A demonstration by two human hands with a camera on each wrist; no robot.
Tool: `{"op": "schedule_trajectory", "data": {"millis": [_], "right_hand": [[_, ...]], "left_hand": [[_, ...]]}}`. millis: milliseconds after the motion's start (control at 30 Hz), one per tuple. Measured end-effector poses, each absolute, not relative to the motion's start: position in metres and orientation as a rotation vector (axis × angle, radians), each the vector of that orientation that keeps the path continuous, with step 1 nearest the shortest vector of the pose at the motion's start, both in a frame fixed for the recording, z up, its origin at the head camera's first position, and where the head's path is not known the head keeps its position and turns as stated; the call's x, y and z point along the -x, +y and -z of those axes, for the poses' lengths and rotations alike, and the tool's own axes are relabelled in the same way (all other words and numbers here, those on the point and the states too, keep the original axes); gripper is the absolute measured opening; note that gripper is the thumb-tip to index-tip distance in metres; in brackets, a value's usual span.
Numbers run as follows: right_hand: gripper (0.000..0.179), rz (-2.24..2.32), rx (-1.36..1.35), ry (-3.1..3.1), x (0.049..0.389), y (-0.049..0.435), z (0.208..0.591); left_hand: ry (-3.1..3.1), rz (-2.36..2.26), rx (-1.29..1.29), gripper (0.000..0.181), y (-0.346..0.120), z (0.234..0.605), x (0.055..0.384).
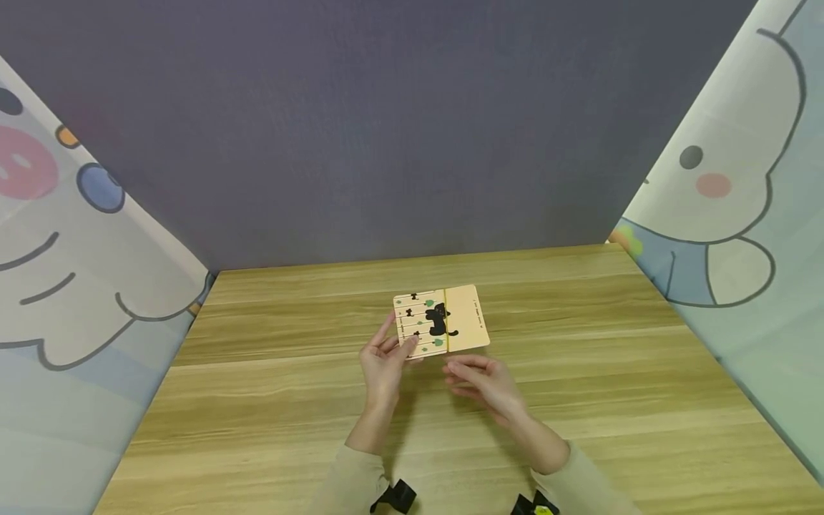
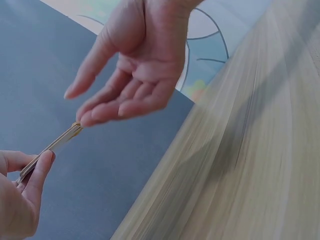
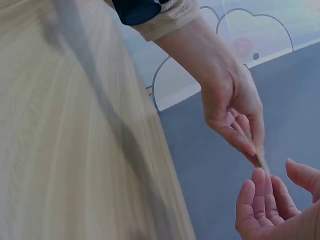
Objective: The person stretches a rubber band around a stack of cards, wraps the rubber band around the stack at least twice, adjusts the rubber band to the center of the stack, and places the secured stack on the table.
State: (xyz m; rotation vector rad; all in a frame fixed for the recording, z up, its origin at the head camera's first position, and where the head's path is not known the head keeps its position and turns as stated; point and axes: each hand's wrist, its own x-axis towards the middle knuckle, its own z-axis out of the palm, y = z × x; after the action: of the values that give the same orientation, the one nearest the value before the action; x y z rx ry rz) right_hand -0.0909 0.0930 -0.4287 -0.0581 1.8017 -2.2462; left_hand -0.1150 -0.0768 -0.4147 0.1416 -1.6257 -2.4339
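Note:
A thin cream notebook with a black cat, green leaves and thin lines printed on its cover is held up over the table. A narrow yellow elastic band runs across it near the middle. My left hand grips its left end, thumb on the cover and fingers beneath. In the left wrist view the notebook appears edge-on. My right hand is by the lower edge near the band, its fingers loosely bent and the thumb apart from them. In the right wrist view the right fingertips are right at the notebook's edge.
Beneath both hands is a wood-grain table. A dark grey panel rises behind it. Cartoon-printed sheets stand along the left and right sides. Black straps show at the sleeves.

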Motion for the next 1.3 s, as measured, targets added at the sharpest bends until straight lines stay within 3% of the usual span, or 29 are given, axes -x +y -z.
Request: {"op": "schedule_trajectory", "data": {"millis": [167, 300, 533, 600, 1000, 1300], "right_hand": [[0.029, 2.188, 0.275, 1.961, 0.118, 0.118, 0.488], [0.026, 2.152, 0.418, 2.08, 0.135, 0.134, 0.504], [0.032, 2.0, 0.369, 2.339, 0.107, 0.118, 0.383], [0.029, 1.968, 0.381, 2.398, 0.108, 0.117, 0.368], [0.023, 1.851, 0.502, 2.59, 0.137, 0.114, 0.339], [0.024, 1.728, 0.639, 2.728, 0.165, 0.117, 0.351]], "left_hand": [[-1.626, 2.438, -0.136, 0.057, -0.079, 0.415, 0.115], [-1.632, 2.443, -0.126, 0.057, -0.079, 0.414, 0.114], [-1.654, 2.446, -0.107, 0.058, -0.079, 0.415, 0.113], [-1.663, 2.445, -0.112, 0.058, -0.079, 0.415, 0.113], [-1.688, 2.459, -0.133, 0.058, -0.078, 0.416, 0.11], [-1.693, 2.476, -0.125, 0.057, -0.078, 0.417, 0.107]]}}
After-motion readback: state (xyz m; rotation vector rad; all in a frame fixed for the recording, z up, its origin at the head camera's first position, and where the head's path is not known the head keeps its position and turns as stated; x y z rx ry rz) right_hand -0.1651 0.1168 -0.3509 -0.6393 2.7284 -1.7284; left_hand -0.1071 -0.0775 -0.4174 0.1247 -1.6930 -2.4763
